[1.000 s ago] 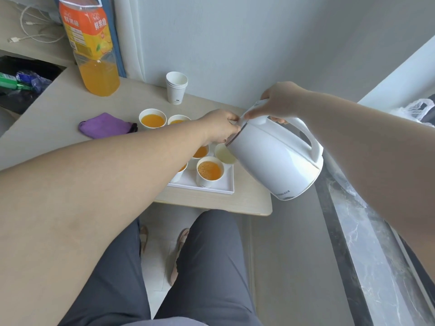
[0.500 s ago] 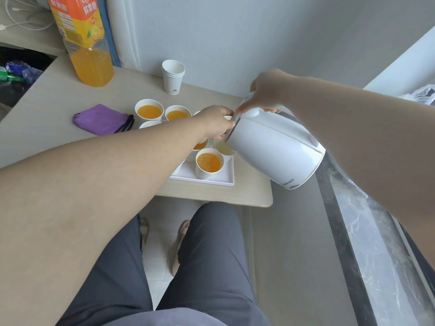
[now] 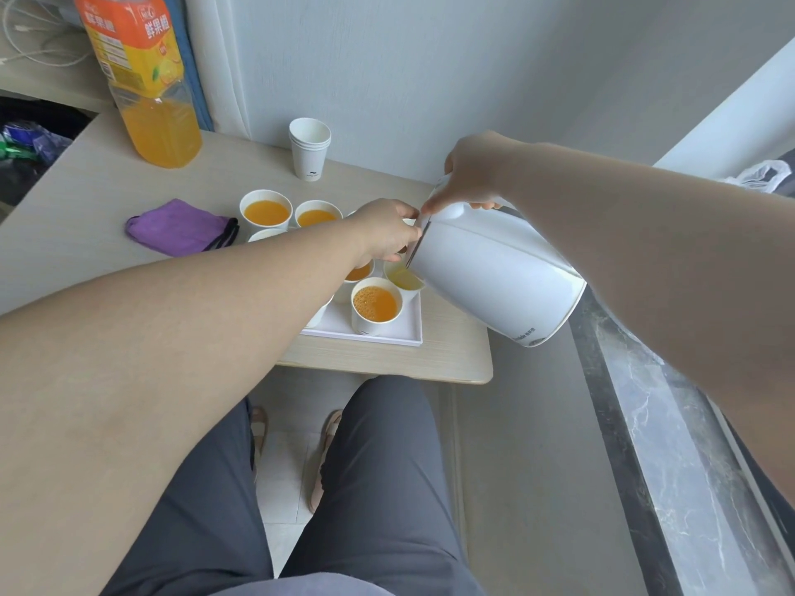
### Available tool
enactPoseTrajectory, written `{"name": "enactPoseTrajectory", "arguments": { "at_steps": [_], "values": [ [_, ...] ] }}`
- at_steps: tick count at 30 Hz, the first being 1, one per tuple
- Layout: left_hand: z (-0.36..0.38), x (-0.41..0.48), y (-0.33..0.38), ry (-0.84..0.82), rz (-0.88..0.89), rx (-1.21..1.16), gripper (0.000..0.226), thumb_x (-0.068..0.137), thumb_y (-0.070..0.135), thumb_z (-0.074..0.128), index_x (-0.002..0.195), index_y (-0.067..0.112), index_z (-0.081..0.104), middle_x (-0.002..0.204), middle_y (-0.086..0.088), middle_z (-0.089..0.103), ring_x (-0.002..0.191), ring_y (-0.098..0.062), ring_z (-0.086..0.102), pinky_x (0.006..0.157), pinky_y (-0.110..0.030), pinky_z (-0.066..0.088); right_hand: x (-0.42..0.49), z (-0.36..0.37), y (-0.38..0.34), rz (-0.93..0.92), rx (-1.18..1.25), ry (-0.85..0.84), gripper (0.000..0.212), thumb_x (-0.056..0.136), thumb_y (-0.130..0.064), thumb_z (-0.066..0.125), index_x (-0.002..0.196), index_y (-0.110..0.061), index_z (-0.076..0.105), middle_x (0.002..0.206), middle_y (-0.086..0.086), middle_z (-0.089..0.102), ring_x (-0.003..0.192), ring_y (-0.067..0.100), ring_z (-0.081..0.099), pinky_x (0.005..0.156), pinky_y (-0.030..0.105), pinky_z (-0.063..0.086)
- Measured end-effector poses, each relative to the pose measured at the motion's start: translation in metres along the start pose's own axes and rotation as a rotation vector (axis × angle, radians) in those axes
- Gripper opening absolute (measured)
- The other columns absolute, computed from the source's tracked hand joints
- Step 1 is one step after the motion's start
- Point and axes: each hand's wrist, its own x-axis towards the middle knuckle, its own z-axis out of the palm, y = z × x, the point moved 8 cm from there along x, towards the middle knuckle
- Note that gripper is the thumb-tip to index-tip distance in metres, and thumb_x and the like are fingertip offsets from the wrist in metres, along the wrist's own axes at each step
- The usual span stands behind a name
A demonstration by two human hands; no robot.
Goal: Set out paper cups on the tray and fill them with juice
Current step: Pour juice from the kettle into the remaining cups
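Note:
A white kettle point(image 3: 494, 273) is tipped steeply to the left, its spout over a paper cup point(image 3: 404, 279) holding pale yellow liquid on the white tray point(image 3: 387, 335). My right hand point(image 3: 471, 176) grips the kettle's handle from above. My left hand point(image 3: 387, 232) holds the kettle's lid edge at the spout. Several cups stand on the tray with orange juice, among them a frothy one point(image 3: 375, 304) at the front and two at the back point(image 3: 266, 212). My left arm hides some cups.
A large orange juice bottle point(image 3: 146, 75) stands at the table's back left. A stack of empty paper cups point(image 3: 309, 148) is by the wall. A purple cloth point(image 3: 180, 228) lies left of the tray. A marble ledge point(image 3: 671, 423) runs along the right.
The kettle has tipped further over, its base rising to the right, while both hands stay on it. The view has shifted slightly.

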Motion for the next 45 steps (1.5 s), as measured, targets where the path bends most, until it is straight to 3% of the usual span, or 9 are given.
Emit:
{"name": "enactPoseTrajectory", "arguments": {
  "at_steps": [8,11,26,45],
  "values": [
    [-0.001,-0.001,0.001,0.000,-0.004,-0.001,0.038,0.094,0.012,0.054,0.131,0.017,0.053,0.107,-0.010,0.061,0.108,-0.027,0.062,0.094,-0.037,0.052,-0.003,-0.004,-0.002,0.010,-0.023,0.005,0.059,0.080,-0.059,0.061,0.094,-0.002,0.071,0.057,0.002,0.055,0.057,0.019,0.048,0.049,0.027,0.030],
    [-0.001,-0.002,0.002,-0.005,-0.004,0.003,0.036,0.094,0.012,0.055,0.130,0.017,0.053,0.107,-0.010,0.061,0.107,-0.028,0.063,0.095,-0.038,0.051,-0.004,-0.007,-0.003,0.011,-0.017,0.009,0.058,0.078,-0.059,0.063,0.093,-0.004,0.071,0.058,0.002,0.056,0.061,0.021,0.051,0.049,0.026,0.030],
    [0.001,-0.003,0.006,-0.009,-0.004,-0.006,0.038,0.094,0.009,0.053,0.131,0.017,0.053,0.117,-0.015,0.063,0.109,-0.030,0.063,0.096,-0.038,0.051,-0.006,-0.012,-0.006,0.021,-0.076,0.007,0.050,0.075,-0.059,0.066,0.078,-0.009,0.063,0.055,0.002,0.054,0.048,0.017,0.047,0.048,0.025,0.032],
    [0.002,-0.005,0.011,-0.012,0.002,-0.021,0.037,0.095,0.011,0.053,0.131,0.018,0.051,0.116,-0.012,0.061,0.107,-0.028,0.063,0.089,-0.033,0.052,-0.007,-0.019,-0.009,0.013,-0.157,0.016,0.047,0.078,-0.056,0.065,0.063,-0.012,0.054,0.053,0.000,0.052,0.050,0.015,0.046,0.050,0.023,0.033]
  ]
}}
